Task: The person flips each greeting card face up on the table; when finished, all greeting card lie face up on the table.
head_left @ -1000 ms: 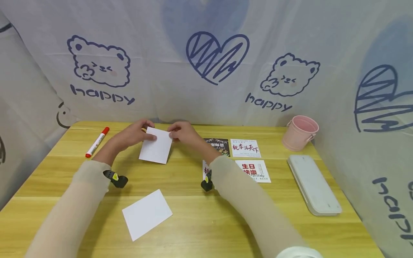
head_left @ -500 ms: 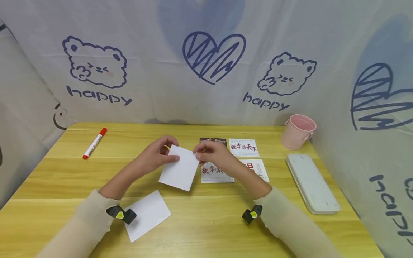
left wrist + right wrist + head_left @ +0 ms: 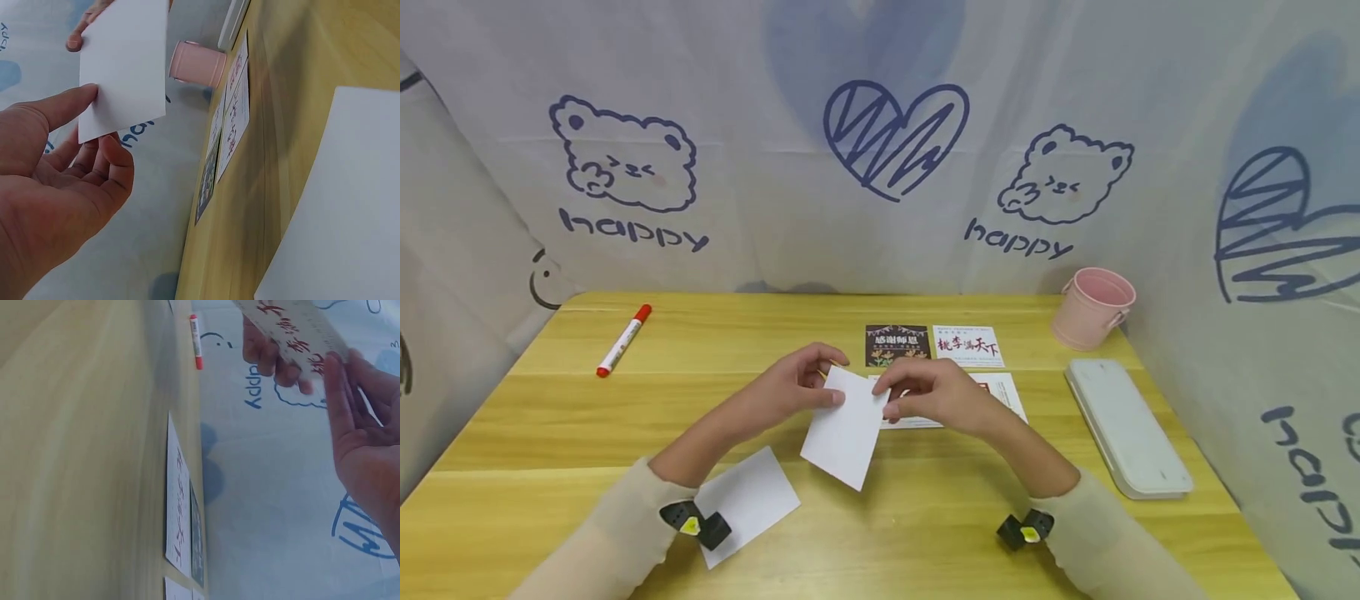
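Above the table, both hands hold one card [image 3: 844, 442], its blank white side facing up in the head view. My left hand [image 3: 801, 387] pinches its upper left edge, thumb on the blank face. At the opposite edge, my right hand [image 3: 951, 396] grips the upper right corner between thumb and fingers. The right wrist view shows the card's underside [image 3: 300, 344] printed with red characters. Another card [image 3: 756, 500] lies blank side up on the table, partly covered by the left wrist camera.
Several printed cards lie grouped at right, including a dark card [image 3: 898, 343] and a white card [image 3: 967, 346]; the nearer ones are partly hidden by my right hand. A red-capped marker [image 3: 624, 341], pink bucket [image 3: 1092, 310] and white case [image 3: 1127, 429] stand or lie around the wooden table [image 3: 925, 533].
Both hands have carried the card from the back left of the table toward the middle and nearer to me. It has turned slightly. The other objects stay put.
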{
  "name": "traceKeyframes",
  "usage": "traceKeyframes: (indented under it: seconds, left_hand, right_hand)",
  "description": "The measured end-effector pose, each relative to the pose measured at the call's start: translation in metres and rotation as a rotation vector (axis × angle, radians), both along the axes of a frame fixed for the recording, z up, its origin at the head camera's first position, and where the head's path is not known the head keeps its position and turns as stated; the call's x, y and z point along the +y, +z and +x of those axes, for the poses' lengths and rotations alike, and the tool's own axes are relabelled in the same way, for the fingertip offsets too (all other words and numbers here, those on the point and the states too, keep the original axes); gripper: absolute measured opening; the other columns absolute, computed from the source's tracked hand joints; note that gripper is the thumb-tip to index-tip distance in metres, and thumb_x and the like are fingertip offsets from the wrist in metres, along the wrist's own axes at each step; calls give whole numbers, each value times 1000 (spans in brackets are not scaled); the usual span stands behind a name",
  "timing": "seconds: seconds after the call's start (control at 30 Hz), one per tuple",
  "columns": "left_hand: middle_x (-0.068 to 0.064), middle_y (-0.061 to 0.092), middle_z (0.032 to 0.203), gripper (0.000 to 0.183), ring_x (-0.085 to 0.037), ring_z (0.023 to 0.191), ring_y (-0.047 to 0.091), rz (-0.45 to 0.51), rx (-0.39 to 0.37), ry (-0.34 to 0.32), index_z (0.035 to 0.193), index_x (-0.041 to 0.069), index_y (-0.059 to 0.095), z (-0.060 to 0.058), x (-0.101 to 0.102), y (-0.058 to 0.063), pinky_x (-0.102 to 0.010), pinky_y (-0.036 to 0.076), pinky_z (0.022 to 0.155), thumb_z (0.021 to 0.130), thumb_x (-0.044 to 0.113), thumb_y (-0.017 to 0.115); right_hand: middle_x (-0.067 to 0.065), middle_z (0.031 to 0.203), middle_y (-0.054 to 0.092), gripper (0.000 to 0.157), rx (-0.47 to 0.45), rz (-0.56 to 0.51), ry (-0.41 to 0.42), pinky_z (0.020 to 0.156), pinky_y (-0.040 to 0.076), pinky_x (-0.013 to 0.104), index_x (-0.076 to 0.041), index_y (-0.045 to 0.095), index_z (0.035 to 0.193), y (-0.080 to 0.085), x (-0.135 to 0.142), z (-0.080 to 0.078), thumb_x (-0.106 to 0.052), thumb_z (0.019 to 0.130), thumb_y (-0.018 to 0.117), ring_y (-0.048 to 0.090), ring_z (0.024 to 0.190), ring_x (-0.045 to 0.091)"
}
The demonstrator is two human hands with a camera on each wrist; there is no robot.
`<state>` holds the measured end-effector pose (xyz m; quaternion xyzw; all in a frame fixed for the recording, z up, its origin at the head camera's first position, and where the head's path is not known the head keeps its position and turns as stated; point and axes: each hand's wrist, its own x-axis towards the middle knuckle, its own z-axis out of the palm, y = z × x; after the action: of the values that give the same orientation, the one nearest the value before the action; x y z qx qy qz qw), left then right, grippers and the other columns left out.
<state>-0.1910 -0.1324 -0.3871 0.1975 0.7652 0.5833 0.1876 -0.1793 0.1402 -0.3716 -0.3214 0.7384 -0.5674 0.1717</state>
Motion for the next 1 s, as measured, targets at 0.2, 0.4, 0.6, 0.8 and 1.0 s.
traceKeyframes:
  seconds: [0.2, 0.4, 0.6, 0.8, 1.0]
  left_hand:
    - [-11, 54, 139, 58, -31, 123, 55, -67, 117, -11, 146, 12, 48, 5, 7, -1, -45, 48, 100, 94, 17, 72]
    - [-6, 58, 140, 38, -31, 130, 54, -21, 176, 15, 136, 13, 58, 12, 8, 6, -51, 46, 106, 100, 22, 64]
    - [-8, 68, 121, 34, -24, 112, 64, 95, 77, 121, 124, 10, 64, 11, 2, 12, -48, 47, 104, 106, 36, 51]
    - [-9, 67, 114, 29, -21, 103, 64, 171, 83, 183, 124, 3, 61, 10, 2, 12, -40, 51, 101, 103, 23, 58]
    - [-11, 65, 111, 24, -19, 96, 65, 175, 106, 211, 120, 1, 62, 9, 4, 11, -25, 55, 85, 96, 7, 64]
  right_hand:
    - [13, 94, 65, 10, 12, -49, -53, 77, 60, 43, -5, 68, 101, 1, -3, 3, -9, 93, 72, 68, 81, 24]
    - [15, 90, 66, 11, 18, -5, -222, 68, 56, 31, -11, 67, 102, 5, 2, 0, -21, 97, 69, 62, 80, 37]
    - [11, 87, 65, 17, 70, 54, -362, 65, 53, 29, -15, 67, 103, 7, 8, -7, -31, 97, 69, 59, 80, 42]
    - [15, 86, 65, 17, 64, 40, -421, 67, 54, 29, -16, 68, 105, 5, 12, -12, -31, 98, 67, 59, 73, 24]
    - [10, 80, 56, 16, 152, 124, -447, 61, 44, 26, -19, 66, 102, 5, 11, -10, -34, 98, 67, 48, 68, 19]
